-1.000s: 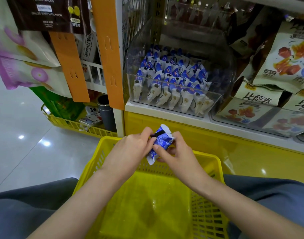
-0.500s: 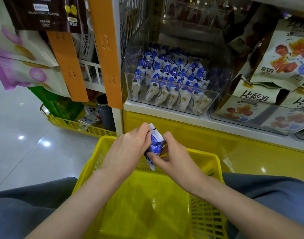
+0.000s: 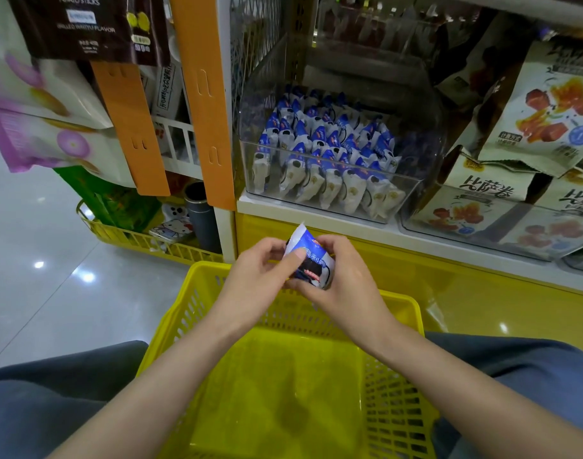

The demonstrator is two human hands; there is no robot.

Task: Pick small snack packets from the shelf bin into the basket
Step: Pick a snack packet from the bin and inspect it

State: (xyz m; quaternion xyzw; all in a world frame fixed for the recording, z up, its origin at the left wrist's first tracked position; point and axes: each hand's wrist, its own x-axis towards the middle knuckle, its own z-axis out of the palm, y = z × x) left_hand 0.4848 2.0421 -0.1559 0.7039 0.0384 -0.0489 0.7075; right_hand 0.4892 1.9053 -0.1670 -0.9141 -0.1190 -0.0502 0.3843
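Left hand [image 3: 257, 273] and right hand [image 3: 343, 283] pinched one blue-and-white snack packet [image 3: 308, 260] between curled fingers, above the yellow basket's [image 3: 396, 409] far rim, clear shelf bin [image 3: 412, 190] of packets beyond

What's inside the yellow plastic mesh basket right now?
No packets show on the visible floor of the yellow basket. The blue-and-white snack packet is pinched above its far rim by left hand and right hand. Forearms hide parts of the floor.
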